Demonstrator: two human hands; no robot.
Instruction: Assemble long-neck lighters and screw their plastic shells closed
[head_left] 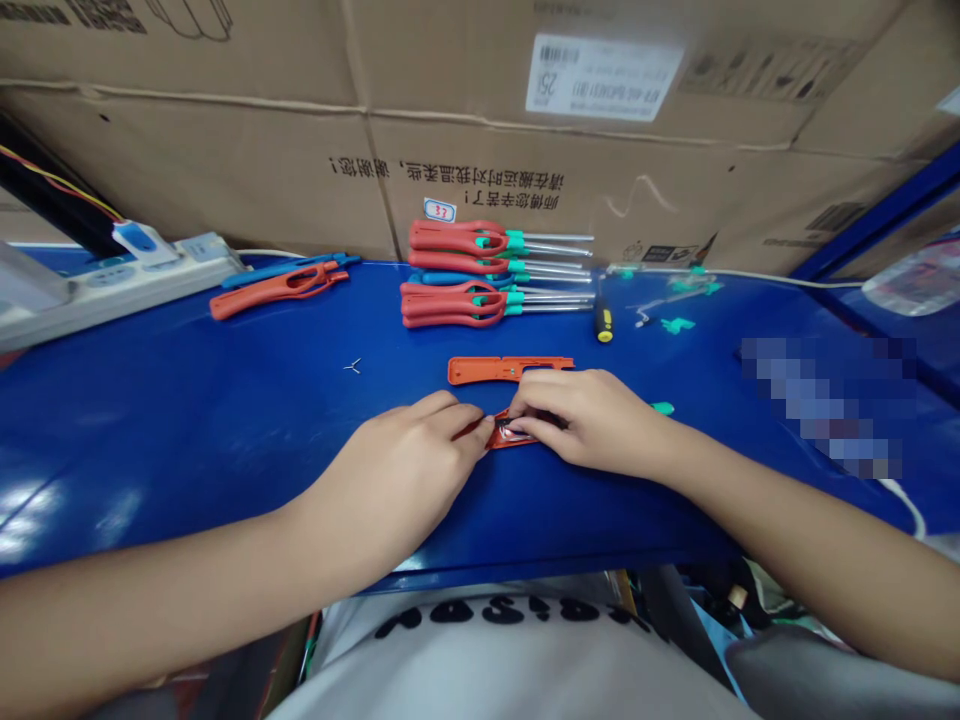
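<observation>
An orange lighter shell half (498,442) lies on the blue table between my hands, mostly covered by fingers. Inside it shows a small black piece with a shiny clear or metal part. My left hand (409,460) grips the shell's left end, its fingertips closed at the edge. Over the right part, my right hand (600,420) is closed, with curled fingers and thumb holding the shell; any small piece in the pinch is hidden. Just beyond lies another orange shell half (476,371), its hollow side up, partly behind the right hand.
Several red and blue long-nosed lighters (454,305) are stacked farther back. A yellow-black screwdriver (604,325), green bits (677,326) and small metal pieces (354,367) lie around. Back left are orange and blue shells (270,288) and a power strip (120,285). Cardboard boxes (262,180) wall the rear.
</observation>
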